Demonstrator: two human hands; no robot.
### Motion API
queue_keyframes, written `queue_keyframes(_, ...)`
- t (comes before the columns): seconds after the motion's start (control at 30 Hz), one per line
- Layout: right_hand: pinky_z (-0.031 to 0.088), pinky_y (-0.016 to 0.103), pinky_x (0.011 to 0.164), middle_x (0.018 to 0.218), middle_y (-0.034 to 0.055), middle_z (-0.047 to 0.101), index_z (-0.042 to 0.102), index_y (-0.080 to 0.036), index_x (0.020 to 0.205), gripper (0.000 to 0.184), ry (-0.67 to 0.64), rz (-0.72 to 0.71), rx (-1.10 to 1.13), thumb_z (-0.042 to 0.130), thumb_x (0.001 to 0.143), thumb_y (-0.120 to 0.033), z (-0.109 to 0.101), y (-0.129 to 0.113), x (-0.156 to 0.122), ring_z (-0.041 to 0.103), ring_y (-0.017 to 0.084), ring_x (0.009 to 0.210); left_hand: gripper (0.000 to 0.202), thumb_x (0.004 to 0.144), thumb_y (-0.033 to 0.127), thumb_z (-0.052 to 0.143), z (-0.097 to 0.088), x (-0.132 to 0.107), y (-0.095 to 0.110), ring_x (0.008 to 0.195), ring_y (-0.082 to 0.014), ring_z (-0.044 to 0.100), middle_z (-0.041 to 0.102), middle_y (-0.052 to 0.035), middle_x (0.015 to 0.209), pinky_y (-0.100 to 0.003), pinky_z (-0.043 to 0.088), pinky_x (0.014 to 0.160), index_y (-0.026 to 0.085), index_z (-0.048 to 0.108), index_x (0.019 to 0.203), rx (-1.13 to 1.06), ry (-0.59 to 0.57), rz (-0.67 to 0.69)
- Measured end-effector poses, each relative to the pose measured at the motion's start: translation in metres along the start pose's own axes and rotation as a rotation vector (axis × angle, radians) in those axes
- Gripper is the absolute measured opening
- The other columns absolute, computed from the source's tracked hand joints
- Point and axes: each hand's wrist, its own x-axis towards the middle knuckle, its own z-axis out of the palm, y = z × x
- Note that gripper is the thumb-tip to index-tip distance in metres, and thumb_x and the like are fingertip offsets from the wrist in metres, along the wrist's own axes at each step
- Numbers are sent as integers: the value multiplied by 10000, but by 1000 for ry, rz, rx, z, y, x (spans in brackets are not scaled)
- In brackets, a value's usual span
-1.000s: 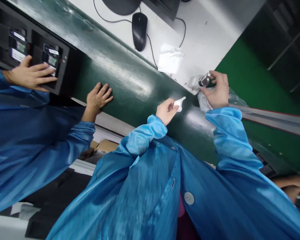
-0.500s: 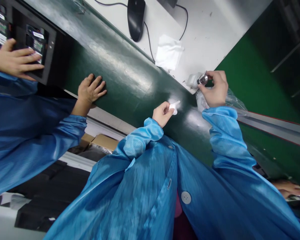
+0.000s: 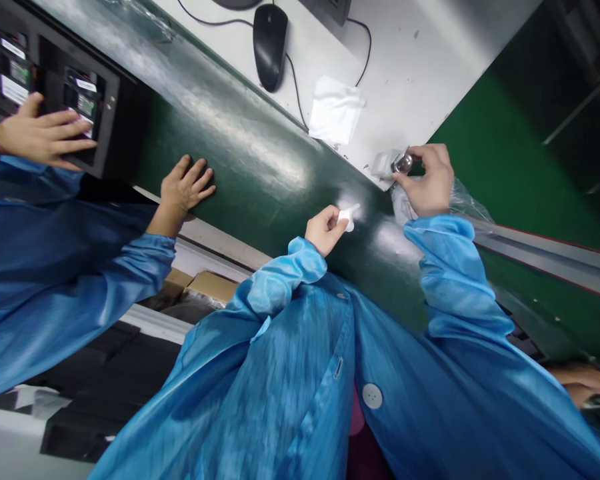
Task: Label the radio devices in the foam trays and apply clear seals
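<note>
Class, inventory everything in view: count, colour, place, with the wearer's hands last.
Tabletop: one, white, top centre
Mouse: one, black, on tabletop
Cables: several, black, near mouse
Stacked cloths: count unclear, white, near tabletop's edge
Silver-topped container: one, silver and translucent, at tabletop corner
Plastic bag: apparently one, clear, right of tabletop corner
Work surface: one, green, centre
Tray: one, black, upper left
Devices: two visible, dark, in tray
Cardboard box: one, brown, below work surface
Rail: one, grey, right
Co-worker's hands: two, blue-sleeved, tray and work surface
Distant hand: at least one, blurred, lower right
Small cloth: one, white, in left hand
Left hand: one, blue-sleeved, centre
Right hand: one, blue-sleeved, right of centre
</note>
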Motion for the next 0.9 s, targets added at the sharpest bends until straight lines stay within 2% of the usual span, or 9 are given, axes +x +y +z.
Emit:
queue_keyframes(0.27,429,292,866,1084,86,588,644,-151,1098,448,3,8,4,791,678,-197,0,0,0,545,157,993,190,821,351,602,-3,1,2,595,-84,395,459,53,627,-221,336,600,187,541,748,24,-5,-13)
queue_keyframes(0.63,401,314,953,1132,97,563,620,-176,1119,442,-28,41,6,775,706,-166,-4,-10,-3,511,179,1048,181,811,333,606,-4,3,5,593,-83,398,460,53,621,-225,331,602,187,533,732,8,-10,-11)
queue_keyframes(0.9,418,330,999,1185,100,546,611,-183,1149,497,-39,60,-75,785,683,-171,-6,-8,0,515,192,1120,248,766,369,678,-5,2,18,600,-82,453,494,50,625,-222,368,601,183,519,719,-135,-13,-17)
